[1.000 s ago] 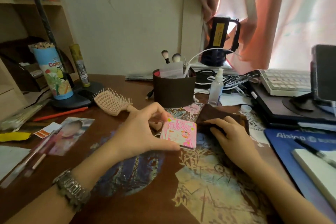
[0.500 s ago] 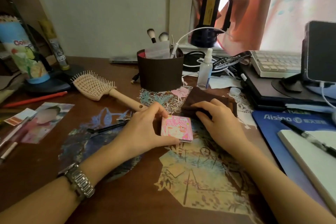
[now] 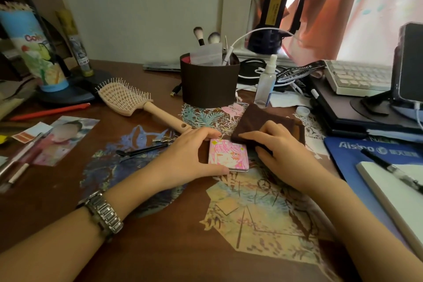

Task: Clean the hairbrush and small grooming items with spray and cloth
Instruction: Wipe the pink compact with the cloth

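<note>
— Brown cloth (image 3: 263, 121), folded, lies just right of the pink compact (image 3: 228, 155); why does the right hand (image 3: 281, 151) sit on it?

— Its fingers lie across the cloth's near edge, slightly curled and close together, pressing it onto the desk (image 3: 160, 236). I judge it is being gathered for wiping the compact. Whether the thumb pinches underneath cannot be told.

— And the left hand (image 3: 190, 158)?

— It brackets the compact: forefinger along the far edge, thumb along the near edge, spread wide apart, steadying the case flat on the desk, probably so it cannot slide.

— Where are the other task things?

— The hairbrush (image 3: 128, 98) lies bristles-up to the far left, handle pointing toward the hands. The spray bottle (image 3: 266, 80) stands upright beyond the cloth, just right of the brown holder (image 3: 209, 82); its cap (image 3: 302, 111) appears to lie apart, to the right.

— What is unclear?

— The cloth's near corner is hidden beneath the fingers. Dark slim tools (image 3: 142, 151) left of the left hand are too small to identify. Whether the compact is wet cannot be seen.
</note>
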